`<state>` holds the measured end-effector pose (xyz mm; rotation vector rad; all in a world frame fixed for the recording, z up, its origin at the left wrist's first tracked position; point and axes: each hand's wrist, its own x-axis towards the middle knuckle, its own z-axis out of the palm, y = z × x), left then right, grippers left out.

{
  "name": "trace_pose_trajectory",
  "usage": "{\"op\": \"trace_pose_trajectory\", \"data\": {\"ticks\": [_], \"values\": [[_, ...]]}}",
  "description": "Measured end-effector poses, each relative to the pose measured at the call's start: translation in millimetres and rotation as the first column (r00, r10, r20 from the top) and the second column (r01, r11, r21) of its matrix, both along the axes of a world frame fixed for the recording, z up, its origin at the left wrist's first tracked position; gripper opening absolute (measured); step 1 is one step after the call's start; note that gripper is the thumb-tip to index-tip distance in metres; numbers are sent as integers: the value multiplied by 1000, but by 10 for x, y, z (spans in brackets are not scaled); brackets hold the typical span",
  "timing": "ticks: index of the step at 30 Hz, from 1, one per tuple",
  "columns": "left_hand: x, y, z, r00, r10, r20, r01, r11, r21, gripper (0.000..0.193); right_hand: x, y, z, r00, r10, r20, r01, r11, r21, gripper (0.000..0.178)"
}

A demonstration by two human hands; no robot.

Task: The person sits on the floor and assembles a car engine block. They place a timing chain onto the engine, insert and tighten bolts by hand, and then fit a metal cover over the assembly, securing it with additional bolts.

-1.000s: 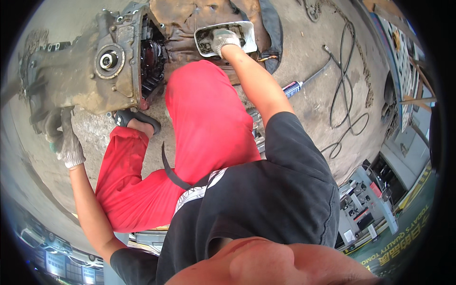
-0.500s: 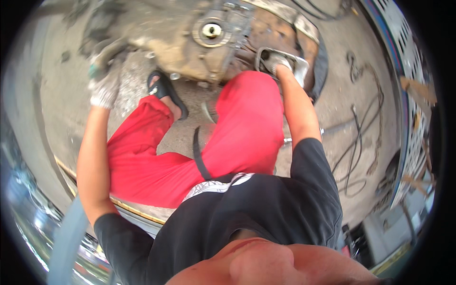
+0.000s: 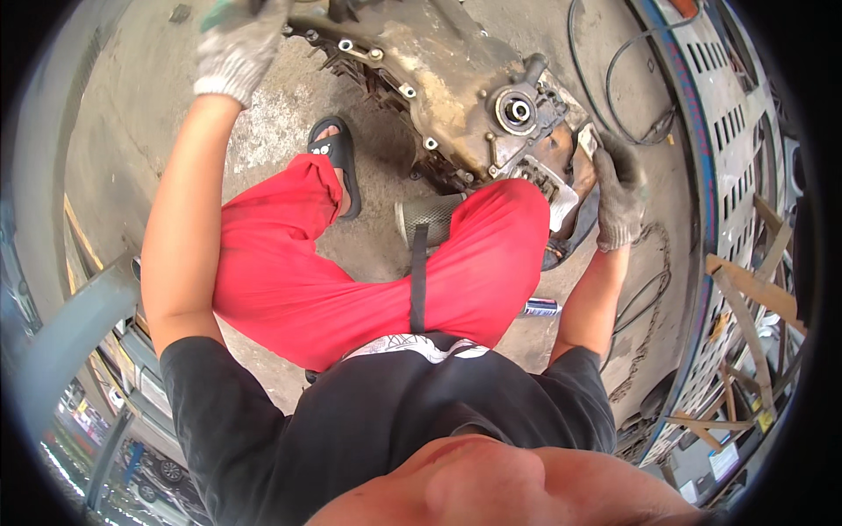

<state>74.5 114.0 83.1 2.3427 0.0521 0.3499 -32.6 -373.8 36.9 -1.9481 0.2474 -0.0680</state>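
A large, dirty metal engine or gearbox casing [image 3: 438, 74] lies on the floor before my knees, with a round shaft opening [image 3: 517, 110] at its right. My left hand [image 3: 239, 48], in a whitish knitted glove with a green patch, is at the casing's far left end; its fingers are cut off by the picture's top edge. At the right, my gloved right hand [image 3: 620, 188] is closed on a pale, flat piece [image 3: 587, 142] beside the casing, whose kind I cannot make out. Between that hand and my knee sits a whitish tray [image 3: 561, 206] with small metal parts in it.
A grey mesh cylinder [image 3: 427, 216] lies by my knee. On the floor at right are a spray can [image 3: 541, 307], black cable [image 3: 610, 70] and a rusty chain [image 3: 660, 263]. Perforated metal rack [image 3: 724, 131] and wood strips [image 3: 750, 285] stand along the right side.
My right hand has come out of the whitish tray and moved right to the pale piece. The left hand has moved up and right. The view has shifted, showing more of the casing.
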Motion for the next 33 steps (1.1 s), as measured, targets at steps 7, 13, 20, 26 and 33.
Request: {"op": "trace_pose_trajectory", "data": {"ticks": [7,13,20,26,33], "values": [[93,-97,2,991,-134,2,120,892,436,25,1092,2228,594,590,802,93,-519,465,-718,30],[55,-205,87,991,-87,-104,121,914,387,27,1314,2740,400,479,876,-52,-457,199,-867,22],[43,-98,93,974,-86,-208,136,962,237,30,1436,3051,219,477,865,-154,-549,157,-821,22],[35,-43,100,975,43,-218,20,960,278,32,1349,3121,555,490,788,-373,-517,-81,-852,26],[62,120,-52,987,-91,-129,140,883,447,42,1381,3044,662,568,761,-313,-490,7,-872,32]]}}
